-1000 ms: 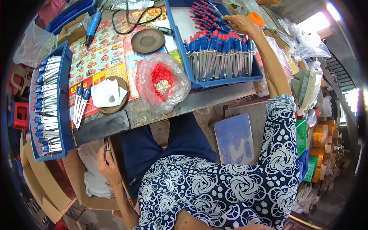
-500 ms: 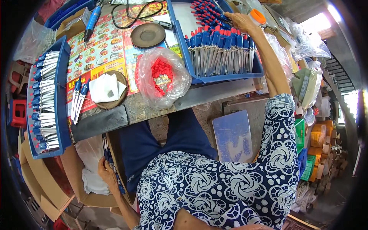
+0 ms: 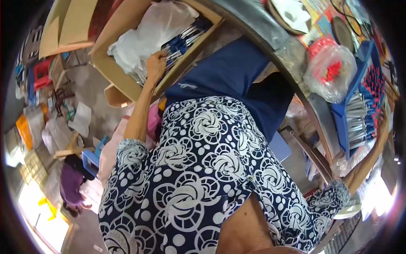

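Observation:
My left hand [image 3: 156, 65] reaches into an open cardboard box [image 3: 103, 70] at the upper left. Its fingers are curled against slim blue-and-silver tools [image 3: 182, 44] lying there; whatever is between them is hidden. White plastic sheeting [image 3: 146, 36] covers much of the box's inside. At the far right, my right hand [image 3: 382, 122] is beside a blue tray [image 3: 341, 114] on the table, its fingers too small and blurred to read. Inside the tray stand rows of silver-shafted tools [image 3: 359, 116] with blue bodies and red ends.
A clear plastic bag [image 3: 332, 78] of small red caps sits on the table between the tray and a round dish [image 3: 342, 34]. The table's edge [image 3: 292, 84] runs across my lap. Empty-looking cartons [image 3: 76, 23] and a red stool [image 3: 42, 74] are at the left.
My view has swung down and left, bringing the box and my left hand up into the picture. My left hand now touches the blue-and-silver tools in the box; my right stays by the tray.

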Available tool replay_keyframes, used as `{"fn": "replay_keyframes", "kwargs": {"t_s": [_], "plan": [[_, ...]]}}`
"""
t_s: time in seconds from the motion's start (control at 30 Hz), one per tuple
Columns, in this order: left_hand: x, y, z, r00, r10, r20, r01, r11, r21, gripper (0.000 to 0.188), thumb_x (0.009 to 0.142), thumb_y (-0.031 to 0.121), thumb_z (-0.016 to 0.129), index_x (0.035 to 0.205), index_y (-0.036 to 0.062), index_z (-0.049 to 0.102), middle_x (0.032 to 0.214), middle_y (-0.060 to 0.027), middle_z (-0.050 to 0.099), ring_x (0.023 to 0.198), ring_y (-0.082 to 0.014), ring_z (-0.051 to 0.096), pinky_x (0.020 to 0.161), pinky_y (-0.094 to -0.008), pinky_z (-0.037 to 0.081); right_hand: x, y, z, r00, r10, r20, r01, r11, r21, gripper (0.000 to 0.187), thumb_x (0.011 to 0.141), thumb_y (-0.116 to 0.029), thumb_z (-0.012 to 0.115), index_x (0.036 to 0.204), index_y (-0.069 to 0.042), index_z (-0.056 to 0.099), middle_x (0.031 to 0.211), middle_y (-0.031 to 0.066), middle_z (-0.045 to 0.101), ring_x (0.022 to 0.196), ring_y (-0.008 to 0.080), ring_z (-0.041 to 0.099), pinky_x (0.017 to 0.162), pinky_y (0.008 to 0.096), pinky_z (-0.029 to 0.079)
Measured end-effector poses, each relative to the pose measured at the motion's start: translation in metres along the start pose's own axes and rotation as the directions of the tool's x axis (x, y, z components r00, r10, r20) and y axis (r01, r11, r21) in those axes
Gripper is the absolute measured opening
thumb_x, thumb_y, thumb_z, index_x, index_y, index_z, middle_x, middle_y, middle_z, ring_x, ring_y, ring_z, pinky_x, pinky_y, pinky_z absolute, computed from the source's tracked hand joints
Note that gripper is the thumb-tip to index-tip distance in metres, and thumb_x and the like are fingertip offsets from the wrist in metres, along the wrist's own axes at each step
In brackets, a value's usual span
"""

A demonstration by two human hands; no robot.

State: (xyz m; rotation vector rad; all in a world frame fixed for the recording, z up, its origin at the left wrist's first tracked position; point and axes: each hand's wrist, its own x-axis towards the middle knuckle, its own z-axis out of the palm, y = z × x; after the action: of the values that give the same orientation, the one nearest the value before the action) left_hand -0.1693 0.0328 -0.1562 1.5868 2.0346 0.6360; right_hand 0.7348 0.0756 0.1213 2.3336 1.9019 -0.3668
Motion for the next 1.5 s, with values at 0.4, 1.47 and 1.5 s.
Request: {"fn": "replay_keyframes", "kwargs": {"t_s": [0.4,1.47,1.5], "plan": [[0.009,-0.043,0.022,0.995,-0.072,-0.063,0.075,0.997,0.037,0.019,0.068,0.011,0.050,0.078,0.0047,0.064,0.074,-0.0186,0.061,0.071,-0.0339,0.059,0.066,-0.0392,0.047,-0.093,-0.224,-0.025,0.756,-0.250,-0.605,0.217,0.968,-0.128,0.027,0.083,-0.017,0.052,0.105,-0.004,0.059,0.102,0.0084,0.061,0.094,0.0179,0.057,0.083,0.0271,0.042],[0.015,-0.023,0.030,0.794,0.415,0.445,-0.581,0.733,0.353,0.012,0.068,0.019,0.056,0.071,0.0089,0.062,0.089,-0.0072,0.045,0.092,-0.0218,0.040,0.076,-0.0352,0.031,-0.179,-0.423,0.136,0.927,0.021,-0.376,0.200,0.819,0.538,0.023,0.084,-0.003,0.052,0.107,0.001,0.055,0.101,0.0087,0.059,0.086,0.0132,0.058,0.068,0.0204,0.045],[0.017,-0.022,0.031,0.764,0.447,0.465,-0.630,0.673,0.387,0.012,0.068,0.019,0.056,0.070,0.0089,0.062,0.089,-0.0072,0.045,0.091,-0.0222,0.040,0.075,-0.0358,0.031,-0.178,-0.426,0.138,0.921,0.014,-0.390,0.215,0.816,0.536,0.022,0.084,-0.001,0.052,0.105,0.001,0.056,0.098,0.0078,0.060,0.083,0.0123,0.058,0.066,0.0202,0.045]]}}
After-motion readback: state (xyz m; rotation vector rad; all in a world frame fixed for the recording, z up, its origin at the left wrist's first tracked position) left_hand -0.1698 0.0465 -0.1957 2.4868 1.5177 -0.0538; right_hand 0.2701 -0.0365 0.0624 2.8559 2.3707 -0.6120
